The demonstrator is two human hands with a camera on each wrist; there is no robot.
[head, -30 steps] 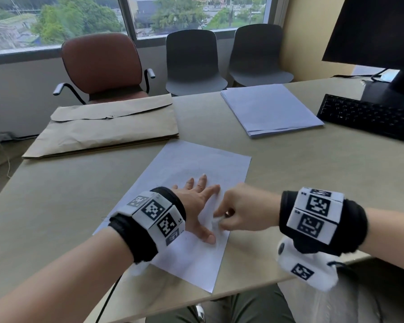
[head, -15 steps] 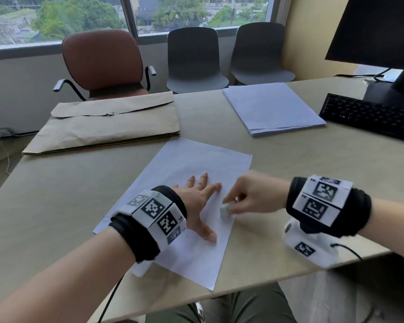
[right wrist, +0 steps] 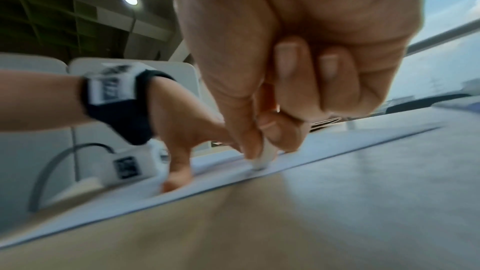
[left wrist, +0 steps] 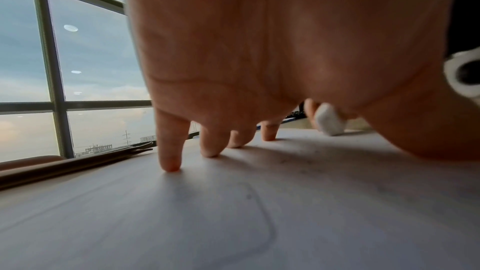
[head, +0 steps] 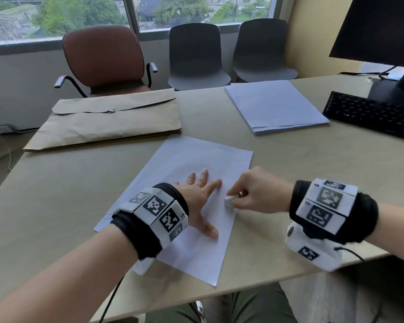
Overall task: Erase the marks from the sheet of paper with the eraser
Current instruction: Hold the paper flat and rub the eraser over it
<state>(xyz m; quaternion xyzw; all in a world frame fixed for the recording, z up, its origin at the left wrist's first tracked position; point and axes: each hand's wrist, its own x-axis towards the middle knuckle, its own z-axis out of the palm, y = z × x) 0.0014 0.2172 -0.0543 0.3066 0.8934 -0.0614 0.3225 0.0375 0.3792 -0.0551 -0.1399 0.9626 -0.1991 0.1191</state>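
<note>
On the table (head: 289, 164) in front of you lies the sheet (head: 196, 250), turned at an angle, with its near corner close to the table edge. Your left hand (head: 200, 199) rests flat on the sheet, fingers (left wrist: 168, 151) straight and spread, the tips pressing the paper and the thumb pointing toward you. Your right hand (head: 254, 194) pinches the eraser (head: 230, 201) between thumb and forefinger, with the other fingers curled into the palm. The eraser is white and small, and its lower end touches the sheet near the right edge, just beside your left forefinger. A faint pencil line (left wrist: 262, 219) curves over the paper under your left palm, and small dark crumbs lie near the eraser. Beyond the sheet you have a brown envelope (head: 107, 122) at the left, a paper stack (head: 275, 106) at the right, and a black keyboard (head: 373, 115) further right.
</note>
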